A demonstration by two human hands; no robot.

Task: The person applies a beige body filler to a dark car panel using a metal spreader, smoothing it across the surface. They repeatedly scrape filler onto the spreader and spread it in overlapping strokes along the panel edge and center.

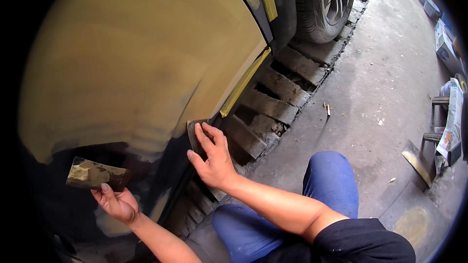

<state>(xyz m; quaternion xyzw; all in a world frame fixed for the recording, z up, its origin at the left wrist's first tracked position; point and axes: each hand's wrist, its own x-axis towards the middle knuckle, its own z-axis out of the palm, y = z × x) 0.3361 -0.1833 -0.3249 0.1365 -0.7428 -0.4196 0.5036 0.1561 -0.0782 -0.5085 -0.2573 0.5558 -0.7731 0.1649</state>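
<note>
A car's side panel [146,58], covered in dull yellowish filler or primer with dark paint lower down, fills the left side. My left hand [119,205] grips a flat rectangular plate [105,181] by its lower edge, the thumb on its face. Pale yellow putty [82,173] is smeared over the plate's left part. My right hand [214,160] holds a thin dark putty spreader [192,135] against the panel near its lower edge, fingers stretched along the blade. Part of the spreader is hidden under those fingers. A thin dark line runs up the panel just above it.
Yellow masking tape [246,84] lines the sill, beside a slatted floor channel [278,109] with gaps. A car wheel [324,7] stands beyond. Rightward lie a cigarette [328,110], a putty-smeared board [417,164], a paper-covered stand [451,126] and boxes [446,46].
</note>
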